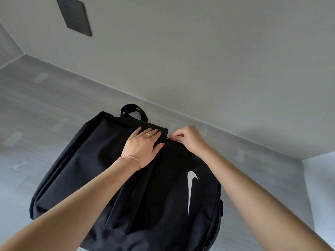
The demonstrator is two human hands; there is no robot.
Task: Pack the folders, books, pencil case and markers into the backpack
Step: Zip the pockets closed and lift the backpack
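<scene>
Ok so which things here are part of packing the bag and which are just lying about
Part of the job:
black backpack
zipper pull, pinched by the right hand
left hand, pressing flat on the backpack

Just there:
grey counter
dark wall plate

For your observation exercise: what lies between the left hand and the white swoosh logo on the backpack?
In the head view, only black backpack fabric, creased, lies between the left hand and the white swoosh logo.

One black backpack [126, 178]; two hands, left [142, 147] and right [188, 139]; one wall plate [73, 15].
</scene>
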